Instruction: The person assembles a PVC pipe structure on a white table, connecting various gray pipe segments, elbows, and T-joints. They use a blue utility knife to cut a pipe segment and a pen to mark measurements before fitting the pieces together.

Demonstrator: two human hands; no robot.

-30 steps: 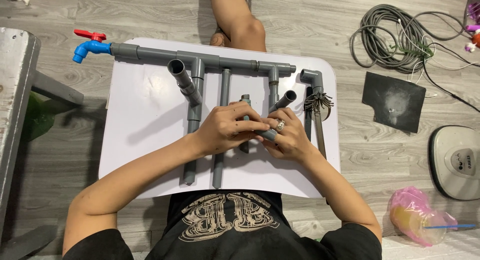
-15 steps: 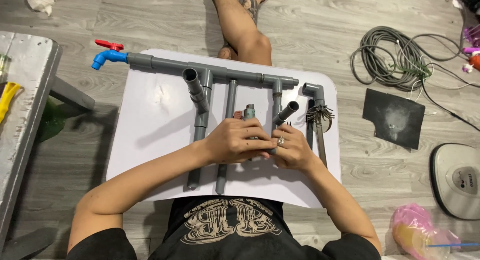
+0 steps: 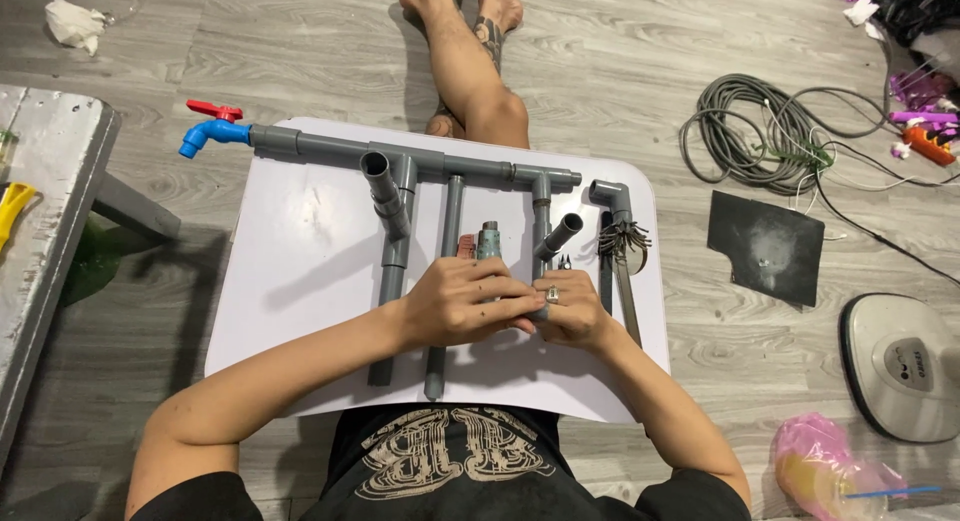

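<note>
A grey pipe assembly (image 3: 440,164) lies on a small white table (image 3: 300,271), with a blue tap (image 3: 205,136) and red handle at its left end. Several branch pipes run toward me. My left hand (image 3: 460,303) is closed over a small grey-green cylindrical piece (image 3: 488,239) that sticks out above its fingers. A reddish part shows beside it. My right hand (image 3: 572,313), wearing a ring, touches the left and is closed around the lower end of the right branch pipe (image 3: 541,221). What lies under the fingers is hidden.
A loose grey elbow (image 3: 610,195), a bundle of thin dark strips (image 3: 622,239) and a long strap lie at the table's right. My legs (image 3: 470,71) stretch beyond the table. A cable coil (image 3: 755,131), black square mat (image 3: 765,246), white round device (image 3: 900,366), pink bag (image 3: 830,471) and grey bench (image 3: 45,231) surround it.
The view has tilted so the table sits lower in frame. Both hands stay pressed together over the same spot on the pipes; the grey-green piece now shows above the left fingers.
</note>
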